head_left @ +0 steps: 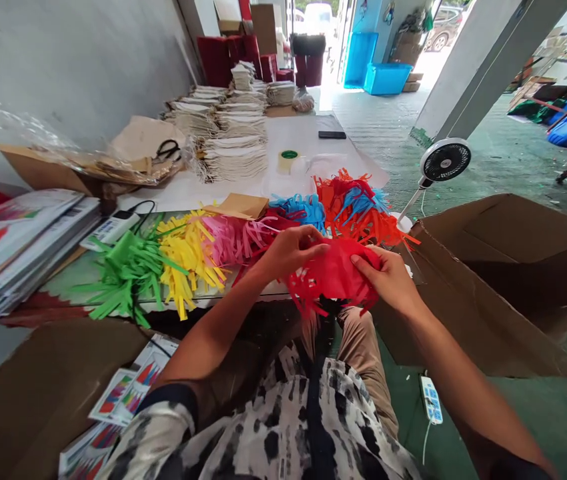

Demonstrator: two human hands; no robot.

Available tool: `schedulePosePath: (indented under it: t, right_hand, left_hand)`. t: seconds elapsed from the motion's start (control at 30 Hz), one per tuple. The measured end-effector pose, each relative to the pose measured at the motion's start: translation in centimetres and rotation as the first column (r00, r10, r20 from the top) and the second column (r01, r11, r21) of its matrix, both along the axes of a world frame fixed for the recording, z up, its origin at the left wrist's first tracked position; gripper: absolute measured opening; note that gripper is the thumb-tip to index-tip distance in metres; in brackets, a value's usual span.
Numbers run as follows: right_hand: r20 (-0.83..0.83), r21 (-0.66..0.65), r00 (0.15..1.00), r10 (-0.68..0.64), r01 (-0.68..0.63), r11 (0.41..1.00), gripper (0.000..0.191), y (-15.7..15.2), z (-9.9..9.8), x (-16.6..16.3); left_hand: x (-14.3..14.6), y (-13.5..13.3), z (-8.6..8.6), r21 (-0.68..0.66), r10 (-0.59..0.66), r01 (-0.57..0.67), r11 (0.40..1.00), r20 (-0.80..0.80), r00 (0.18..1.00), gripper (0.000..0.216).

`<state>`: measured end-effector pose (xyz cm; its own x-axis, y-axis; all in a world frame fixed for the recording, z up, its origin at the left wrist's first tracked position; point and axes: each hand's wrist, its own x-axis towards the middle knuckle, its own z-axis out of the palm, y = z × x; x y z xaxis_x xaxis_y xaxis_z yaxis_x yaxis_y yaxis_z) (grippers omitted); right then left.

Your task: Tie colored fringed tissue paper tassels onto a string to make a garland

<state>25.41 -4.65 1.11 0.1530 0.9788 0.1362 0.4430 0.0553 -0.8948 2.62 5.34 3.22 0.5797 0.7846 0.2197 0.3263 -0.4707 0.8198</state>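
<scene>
A red tissue-paper tassel [336, 270] with cut fringes hangs between my hands, just in front of the table edge. My right hand [391, 277] grips its right side, thumb lying on top of the paper. At its upper left, my left hand [296, 252] has curled fingers with the thumb against the paper; the exact hold is partly hidden. Beyond my hands lie orange tassels [338, 220] and blue tassels [301, 212]. Further left are pink fringes [233, 240], yellow fringes [188, 250] and green fringes [126, 270].
Stacks of white bundles [236, 150] stand on the table behind a brown paper piece [238, 205]. Printed packets [18, 233] are piled left. To the right are a small fan [446, 160] and an open cardboard box [468, 313]. A power strip [431, 400] lies on the floor.
</scene>
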Motion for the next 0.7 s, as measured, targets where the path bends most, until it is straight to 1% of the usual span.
schedulePosePath:
  t: [0.03, 0.07, 0.1, 0.13, 0.17, 0.2, 0.23, 0.27, 0.3, 0.33, 0.37, 0.43, 0.47, 0.5, 0.53, 0.57, 0.6, 0.63, 0.67, 0.7]
  right_hand:
    - [-0.02, -0.036, 1.0, -0.008, 0.007, 0.999, 0.042, 0.4, -0.7, 0.3]
    - [-0.044, -0.071, 0.999, -0.014, 0.011, 0.997, 0.042, 0.8, -1.5, 0.5]
    - [-0.069, -0.103, 0.997, -0.017, 0.01, 0.995, 0.042, 1.3, -2.5, 0.7]
    - [-0.091, -0.13, 0.996, -0.018, 0.006, 0.991, 0.042, 1.8, -3.5, 0.9]
    - [-0.11, -0.151, 0.994, -0.015, -0.001, 0.989, 0.044, 2.2, -4.6, 1.0]
    - [-0.124, -0.165, 0.992, -0.012, -0.009, 0.986, 0.046, 2.7, -5.6, 1.1]
    - [-0.132, -0.176, 0.991, -0.01, -0.013, 0.984, 0.048, 3.1, -6.6, 1.2]
    - [-0.133, -0.185, 0.991, -0.01, -0.015, 0.983, 0.05, 3.5, -7.3, 1.4]
    - [-0.129, -0.196, 0.992, -0.013, -0.013, 0.981, 0.051, 3.8, -7.9, 1.5]
    - [-0.117, -0.206, 0.993, -0.017, -0.007, 0.979, 0.052, 3.9, -8.2, 1.7]
    - [-0.097, -0.217, 0.995, -0.021, 0.0, 0.976, 0.05, 3.9, -8.2, 1.9]
    - [-0.032, -0.226, 0.998, -0.046, 0.038, 0.973, 0.043, 3.3, -7.6, 2.1]
    - [0.053, -0.191, 0.996, -0.069, 0.078, 0.978, 0.041, 2.7, -7.0, 2.1]
    - [0.175, -0.12, 0.98, -0.089, 0.111, 0.987, 0.043, 1.9, -6.3, 2.0]
    - [0.322, -0.021, 0.941, -0.1, 0.113, 0.993, 0.047, 1.0, -5.7, 1.8]
    - [0.474, 0.084, 0.876, -0.091, 0.058, 0.995, 0.051, 0.1, -5.2, 1.4]
    - [0.6, 0.154, 0.798, -0.055, -0.047, 0.987, 0.053, -0.8, -4.8, 1.1]
    - [0.695, 0.178, 0.719, -0.003, -0.168, 0.97, 0.055, -1.6, -4.7, 0.7]
    - [0.751, 0.16, 0.658, 0.061, -0.27, 0.95, 0.057, -2.3, -4.8, 0.4]
    - [0.784, 0.124, 0.61, 0.115, -0.336, 0.934, 0.057, -2.8, -5.1, 0.2]
  left_hand:
    - [-0.3, 0.8, -0.2, 0.151, 0.098, -0.087, 0.985, -0.067, 0.993, 0.025]
    - [-0.5, 1.4, -0.3, 0.309, 0.207, -0.171, 0.936, -0.09, 0.974, 0.024]
    - [-0.5, 1.7, -0.6, 0.447, 0.281, -0.219, 0.867, -0.076, 0.957, 0.025]
    - [-0.4, 1.6, -1.0, 0.55, 0.287, -0.213, 0.808, -0.051, 0.956, 0.029]
    - [-0.2, 1.3, -1.5, 0.615, 0.22, -0.146, 0.775, -0.046, 0.974, 0.034]
    - [0.1, 0.8, -2.2, 0.648, 0.105, -0.032, 0.761, -0.073, 0.992, 0.041]
    - [0.5, 0.1, -3.1, 0.653, -0.021, 0.098, 0.751, -0.124, 0.992, 0.048]
    - [0.9, -0.7, -4.1, 0.638, -0.128, 0.218, 0.739, -0.185, 0.974, 0.055]
    - [1.3, -1.4, -5.2, 0.615, -0.176, 0.293, 0.732, -0.244, 0.954, 0.059]
    - [1.5, -2.1, -6.4, 0.596, -0.181, 0.327, 0.733, -0.293, 0.939, 0.058]
    - [1.8, -2.6, -7.6, 0.583, -0.166, 0.336, 0.74, -0.326, 0.931, 0.052]
    - [2.0, -3.2, -9.5, 0.577, -0.115, 0.312, 0.755, -0.352, 0.929, 0.032]
    - [2.0, -3.4, -10.2, 0.58, -0.092, 0.297, 0.758, -0.356, 0.93, 0.024]
    - [2.0, -3.5, -10.6, 0.585, -0.071, 0.286, 0.759, -0.362, 0.929, 0.021]
    - [2.0, -3.5, -10.9, 0.59, -0.054, 0.281, 0.757, -0.373, 0.926, 0.021]
    - [2.1, -3.6, -10.9, 0.592, -0.04, 0.281, 0.755, -0.387, 0.921, 0.022]
    - [2.2, -3.7, -10.9, 0.592, -0.028, 0.283, 0.754, -0.403, 0.915, 0.023]
    - [2.2, -3.8, -10.7, 0.588, -0.023, 0.291, 0.755, -0.419, 0.908, 0.024]
    - [2.3, -3.9, -10.6, 0.582, -0.025, 0.3, 0.756, -0.432, 0.901, 0.025]
    - [2.4, -4.0, -10.4, 0.573, -0.031, 0.306, 0.76, -0.439, 0.898, 0.027]
